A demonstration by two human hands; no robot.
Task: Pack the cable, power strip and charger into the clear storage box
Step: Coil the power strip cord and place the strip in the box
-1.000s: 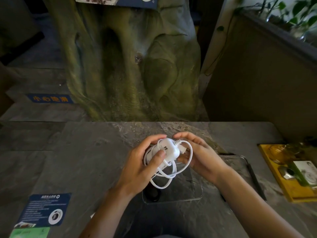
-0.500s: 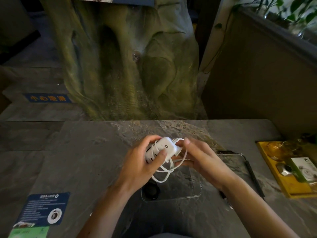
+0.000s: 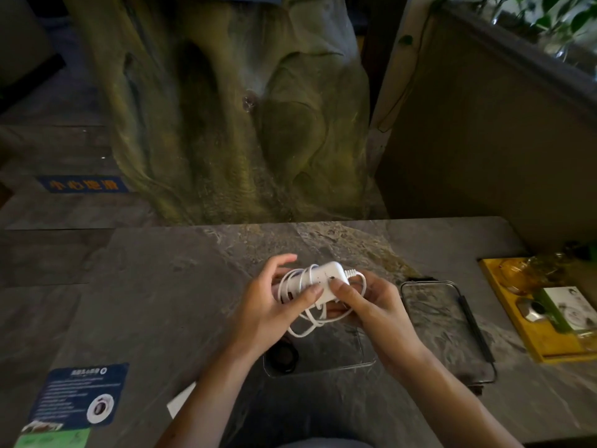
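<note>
Cable [image 3: 303, 332] wrapped tighter round pwr strip [image 3: 327, 275] vs 0.5 s ago | L hand [image 3: 269, 313] grips strip + coils | R hand [image 3: 374, 307] thumb, fingers pinch strip end | bundle held just above clear box [image 3: 336, 354] on table [image 3: 155, 302]

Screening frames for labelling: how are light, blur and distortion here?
Head view: dim; the white power strip and white cable glow brightest; left hand and right hand slightly soft; clear plastic storage box nearly lost against dark stone table; wide-angle bending at edges.
</note>
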